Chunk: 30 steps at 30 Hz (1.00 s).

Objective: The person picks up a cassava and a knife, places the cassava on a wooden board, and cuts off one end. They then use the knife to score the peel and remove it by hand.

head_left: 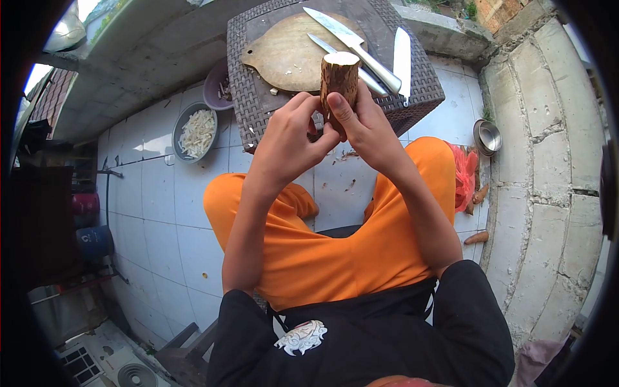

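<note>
Both hands gripped the brown-barked, pale-cut cassava piece (339, 76) upright above the knees: left hand (291, 132) pinching its lower bark, right hand (365, 122) clamped around it. The peeling step seemed underway; next, a firmer pull. Beyond lay the round wooden cutting board (284, 55).

Rough brown-barked cassava piece (339, 77); matt pale wooden cutting board (284, 55); shiny steel knives (353, 46); dark woven wicker table (248, 97); smooth white floor tiles (167, 206).

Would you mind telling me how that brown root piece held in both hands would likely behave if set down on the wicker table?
The root piece looks stiff and dense. Its cylindrical shape suggests it would roll if laid sideways on the wicker table. Its flat cut top suggests it could stand, though perhaps tip.
</note>
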Each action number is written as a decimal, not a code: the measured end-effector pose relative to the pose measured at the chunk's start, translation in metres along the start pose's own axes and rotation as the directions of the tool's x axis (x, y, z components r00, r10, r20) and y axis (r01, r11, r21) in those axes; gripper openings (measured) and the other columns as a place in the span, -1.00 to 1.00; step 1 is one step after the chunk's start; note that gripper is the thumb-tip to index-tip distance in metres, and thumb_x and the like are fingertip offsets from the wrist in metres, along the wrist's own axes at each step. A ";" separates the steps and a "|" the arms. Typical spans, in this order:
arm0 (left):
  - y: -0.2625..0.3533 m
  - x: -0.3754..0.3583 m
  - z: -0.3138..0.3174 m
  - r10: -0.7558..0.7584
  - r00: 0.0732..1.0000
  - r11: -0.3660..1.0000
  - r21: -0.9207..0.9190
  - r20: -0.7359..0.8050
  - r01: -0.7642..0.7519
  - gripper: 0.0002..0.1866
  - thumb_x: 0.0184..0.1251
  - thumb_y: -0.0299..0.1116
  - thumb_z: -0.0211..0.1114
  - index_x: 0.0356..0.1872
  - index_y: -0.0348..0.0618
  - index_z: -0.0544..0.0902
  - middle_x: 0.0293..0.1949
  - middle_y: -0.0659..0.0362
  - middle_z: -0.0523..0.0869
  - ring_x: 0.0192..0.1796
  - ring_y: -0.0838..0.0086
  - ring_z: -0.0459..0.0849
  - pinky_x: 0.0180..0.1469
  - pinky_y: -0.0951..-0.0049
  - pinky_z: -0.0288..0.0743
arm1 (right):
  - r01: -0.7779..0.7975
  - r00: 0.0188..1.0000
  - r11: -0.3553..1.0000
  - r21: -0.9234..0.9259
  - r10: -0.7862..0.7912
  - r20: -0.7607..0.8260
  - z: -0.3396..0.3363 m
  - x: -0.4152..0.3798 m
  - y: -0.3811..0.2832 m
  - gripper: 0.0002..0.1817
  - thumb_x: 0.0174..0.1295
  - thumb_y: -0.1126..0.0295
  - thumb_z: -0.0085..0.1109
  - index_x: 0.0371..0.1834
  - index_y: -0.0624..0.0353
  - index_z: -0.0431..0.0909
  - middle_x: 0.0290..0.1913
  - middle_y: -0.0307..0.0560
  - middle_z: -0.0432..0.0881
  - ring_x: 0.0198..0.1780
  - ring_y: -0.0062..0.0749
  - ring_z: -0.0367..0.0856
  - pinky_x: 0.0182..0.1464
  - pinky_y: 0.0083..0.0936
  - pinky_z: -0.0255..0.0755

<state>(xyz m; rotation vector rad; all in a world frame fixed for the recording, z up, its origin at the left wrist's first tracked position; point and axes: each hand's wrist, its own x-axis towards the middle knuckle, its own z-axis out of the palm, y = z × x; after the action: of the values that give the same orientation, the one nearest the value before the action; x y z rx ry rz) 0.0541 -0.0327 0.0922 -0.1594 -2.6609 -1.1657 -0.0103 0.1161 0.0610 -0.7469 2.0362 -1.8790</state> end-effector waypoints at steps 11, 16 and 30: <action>-0.008 -0.001 0.013 -0.066 0.997 0.997 0.034 -0.050 0.068 -0.76 0.11 -0.40 0.37 -0.37 -0.38 0.53 -0.35 -0.10 0.62 -0.32 -0.05 0.65 -0.22 0.10 0.54 | -0.019 1.000 0.999 -0.041 0.019 0.012 0.001 -0.002 -0.001 -0.32 0.45 -0.15 0.07 0.15 0.36 0.28 -0.19 0.21 0.70 -0.11 -0.06 0.74 -0.05 -0.27 0.55; -0.013 -0.001 0.014 -0.055 0.997 0.997 0.042 -0.049 0.057 -0.76 0.14 -0.40 0.33 -0.33 -0.40 0.52 -0.33 -0.11 0.62 -0.31 -0.05 0.64 -0.20 0.09 0.54 | -0.073 0.997 0.994 -0.087 0.074 0.001 0.003 -0.001 0.000 -0.33 0.44 -0.15 0.07 0.10 0.37 0.29 -0.26 0.20 0.70 -0.19 -0.02 0.75 -0.12 -0.26 0.57; -0.016 -0.001 -0.005 -0.055 0.984 0.966 -0.239 0.172 0.096 -0.66 0.27 -0.35 0.28 -0.09 -0.47 0.64 -0.29 -0.03 0.67 -0.24 0.29 0.73 -0.16 0.35 0.62 | -0.187 0.981 0.973 0.133 0.178 0.072 -0.005 -0.001 0.001 -0.33 0.43 -0.21 0.05 0.04 0.33 0.36 -0.27 -0.02 0.63 -0.43 -0.53 0.59 -0.43 -0.56 0.50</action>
<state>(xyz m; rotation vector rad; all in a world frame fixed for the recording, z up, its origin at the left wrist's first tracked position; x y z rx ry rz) 0.0529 -0.0473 0.0837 -0.2060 -2.6708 -1.5718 -0.0129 0.1209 0.0607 -0.5531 1.8474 -1.8482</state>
